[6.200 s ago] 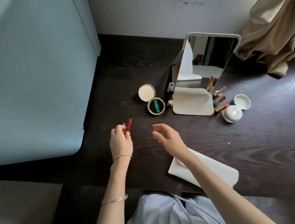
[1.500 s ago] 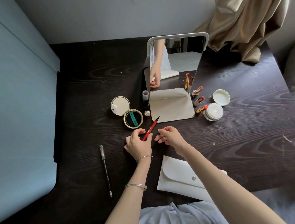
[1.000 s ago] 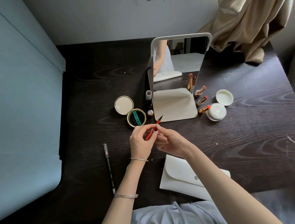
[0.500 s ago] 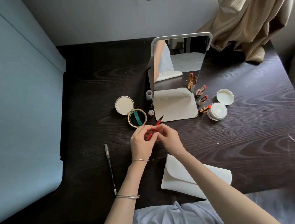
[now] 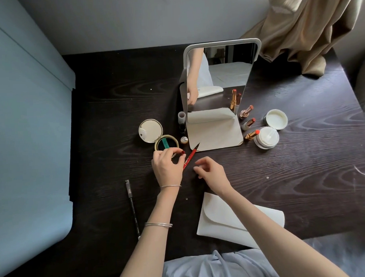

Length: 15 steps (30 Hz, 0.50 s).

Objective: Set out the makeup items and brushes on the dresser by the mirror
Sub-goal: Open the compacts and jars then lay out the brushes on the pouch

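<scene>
Two fingers of the left hand pinch a small dark red cap, probably kept off to show the tip. Its slim red liner pen lies mid-frame, tip towards the white standing mirror. Right hand hovers beside it, fingers loosely curled, holding nothing.
</scene>
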Motion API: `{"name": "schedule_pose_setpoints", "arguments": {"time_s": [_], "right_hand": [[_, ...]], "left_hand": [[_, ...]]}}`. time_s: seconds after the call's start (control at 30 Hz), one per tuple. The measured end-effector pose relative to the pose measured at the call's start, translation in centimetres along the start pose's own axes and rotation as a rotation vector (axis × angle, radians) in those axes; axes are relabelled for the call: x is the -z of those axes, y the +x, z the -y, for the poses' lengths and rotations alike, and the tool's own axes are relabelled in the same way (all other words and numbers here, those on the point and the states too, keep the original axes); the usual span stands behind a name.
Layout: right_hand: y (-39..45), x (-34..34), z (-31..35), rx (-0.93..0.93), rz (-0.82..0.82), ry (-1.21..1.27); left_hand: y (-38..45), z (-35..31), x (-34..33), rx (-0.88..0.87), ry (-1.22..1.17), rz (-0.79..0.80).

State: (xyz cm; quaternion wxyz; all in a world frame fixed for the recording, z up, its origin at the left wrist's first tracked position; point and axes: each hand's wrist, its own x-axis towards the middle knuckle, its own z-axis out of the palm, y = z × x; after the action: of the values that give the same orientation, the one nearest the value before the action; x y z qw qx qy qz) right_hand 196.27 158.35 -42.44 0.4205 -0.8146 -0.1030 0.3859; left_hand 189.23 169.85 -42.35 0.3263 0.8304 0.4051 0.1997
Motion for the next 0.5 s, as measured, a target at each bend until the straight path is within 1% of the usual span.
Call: {"name": "schedule_pose_setpoints", "arguments": {"time_s": [0.13,0.23,0.5], "right_hand": [[0.0,0.4,-0.9,-0.061,0.025,-0.007],[0.2,0.4,-0.9,-0.066,0.034,-0.011],[0.5,0.6,-1.3,-0.094,0.057,-0.023]], "left_hand": [[0.3,0.2,-0.7,-0.007,0.146,-0.037],[0.3,0.2,-1.1,-0.01,0.165,-0.041],[-0.2,0.7,-1.9,0.044,0.179,0.008]]}}
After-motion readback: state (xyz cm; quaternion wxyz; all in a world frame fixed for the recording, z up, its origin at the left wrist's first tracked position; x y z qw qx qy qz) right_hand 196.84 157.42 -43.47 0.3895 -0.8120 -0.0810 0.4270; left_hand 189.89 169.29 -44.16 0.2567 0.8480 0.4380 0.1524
